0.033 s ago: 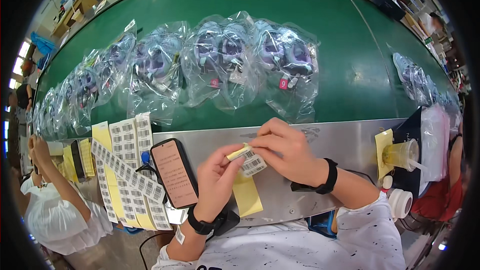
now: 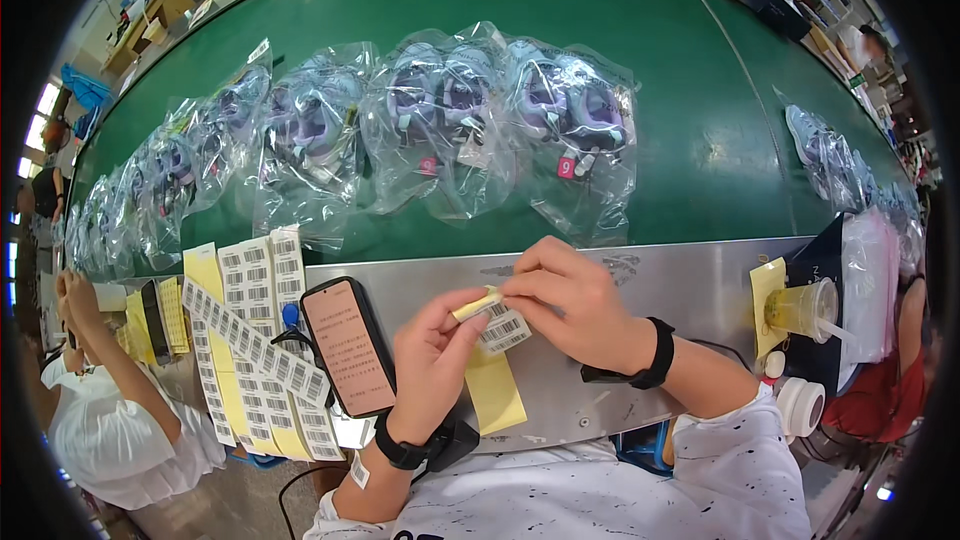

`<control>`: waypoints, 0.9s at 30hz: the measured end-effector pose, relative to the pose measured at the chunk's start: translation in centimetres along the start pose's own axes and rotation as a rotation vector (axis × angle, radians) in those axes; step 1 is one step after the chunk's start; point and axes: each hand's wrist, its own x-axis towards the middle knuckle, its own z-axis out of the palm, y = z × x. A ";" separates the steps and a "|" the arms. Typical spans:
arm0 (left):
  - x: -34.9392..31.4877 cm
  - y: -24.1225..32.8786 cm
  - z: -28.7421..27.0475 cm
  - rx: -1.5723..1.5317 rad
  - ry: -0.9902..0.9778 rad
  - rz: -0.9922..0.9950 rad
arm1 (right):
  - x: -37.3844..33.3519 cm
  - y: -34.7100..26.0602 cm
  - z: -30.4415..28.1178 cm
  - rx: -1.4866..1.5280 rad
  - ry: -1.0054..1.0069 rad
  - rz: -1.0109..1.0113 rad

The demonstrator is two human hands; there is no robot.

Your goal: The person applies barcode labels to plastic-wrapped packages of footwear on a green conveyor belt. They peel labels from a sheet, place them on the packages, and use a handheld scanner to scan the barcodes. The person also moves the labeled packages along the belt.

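Barcode label sheet (image 2: pixel 505 331) between left grip (image 2: pixel 430 358) and right grip (image 2: pixel 582 308)

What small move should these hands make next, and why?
I'd suggest the right hand gently peel one label from the barcode label strip while the left hand steadies it. Both hands' fingertips meet at the strip's upper edge, where yellow backing curls over, and printed labels show just below.

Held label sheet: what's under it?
Beneath the label sheet, the lower part of a yellow sheet shows, with metal counter around it. The yellow sheet's upper part is covered, so I can't tell whether the two join.
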 end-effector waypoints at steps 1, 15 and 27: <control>0.0 0.0 0.1 -0.008 -0.005 0.002 | -0.1 0.1 0.0 0.021 -0.001 0.019; 0.7 -0.1 1.6 0.110 -0.102 -0.081 | -1.3 -0.1 -0.8 -0.176 0.021 -0.242; 1.3 -3.6 2.5 0.097 0.056 0.058 | 9.4 21.3 -18.3 0.401 0.657 0.594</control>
